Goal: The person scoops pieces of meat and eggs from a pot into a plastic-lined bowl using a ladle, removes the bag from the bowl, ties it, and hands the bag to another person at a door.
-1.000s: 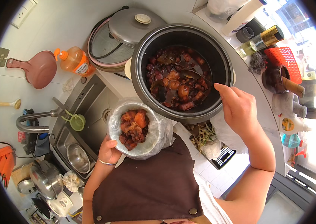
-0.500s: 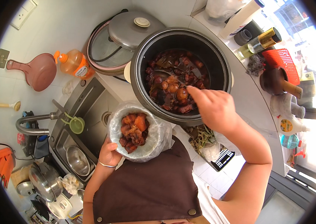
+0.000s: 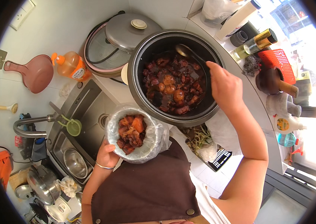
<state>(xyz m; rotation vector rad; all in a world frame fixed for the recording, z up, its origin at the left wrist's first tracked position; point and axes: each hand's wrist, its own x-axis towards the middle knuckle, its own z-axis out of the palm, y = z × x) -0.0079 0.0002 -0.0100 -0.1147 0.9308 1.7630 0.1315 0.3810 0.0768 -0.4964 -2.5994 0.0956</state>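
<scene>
My left hand (image 3: 107,155) grips the side of a bowl lined with a clear plastic bag (image 3: 151,140). Inside it lie glossy brown chunks of braised meat (image 3: 132,133). My right hand (image 3: 226,85) is closed on the handle of a metal spoon (image 3: 182,50) at the right rim of a large black pot (image 3: 137,80). The spoon's bowl is above the stew, near the pot's far inner wall, and looks bare of food. Dark sauce, meat pieces and several round brown eggs (image 3: 178,96) fill the lower part of the pot.
Left of the pot are a sink (image 3: 87,100) with a curved faucet (image 3: 31,128) and an orange soap bottle (image 3: 72,65). A grey lid (image 3: 128,31) rests behind the pot. Bottles (image 3: 253,44) and a mortar (image 3: 283,104) line the right ledge. Below stands a vegetable basket (image 3: 219,159).
My right hand has moved right and away from the stew toward the pot's rim. The spoon, earlier down among the eggs, is now lifted to the far side. The left hand holds its place.
</scene>
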